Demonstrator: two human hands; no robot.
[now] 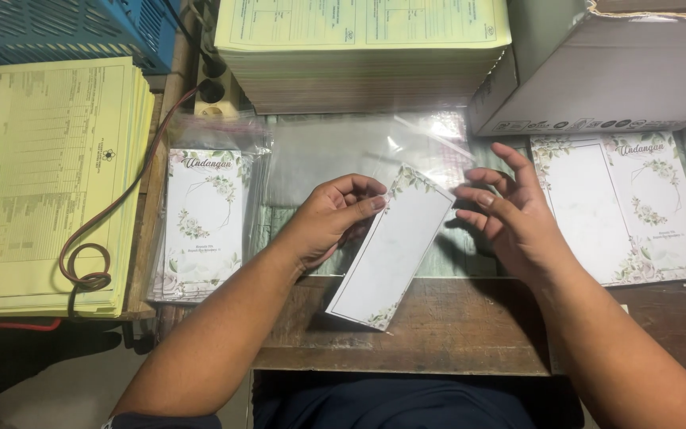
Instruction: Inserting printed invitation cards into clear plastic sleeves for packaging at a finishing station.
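Observation:
My left hand [333,217] pinches the upper left edge of a folded white card with a leafy floral border [391,248], holding it tilted over the wooden table [438,326]. My right hand [510,214] hovers just right of the card's top corner, fingers spread and empty. Behind both hands lies a pile of clear plastic sleeves [351,151].
A stack of sleeved floral cards [204,222] lies at the left. Unfolded floral cards [629,206] lie at the right. Yellow form stacks sit at the far left [49,175] and at the back [359,48]. A cardboard box [597,71] and a brown cable [113,214] are nearby.

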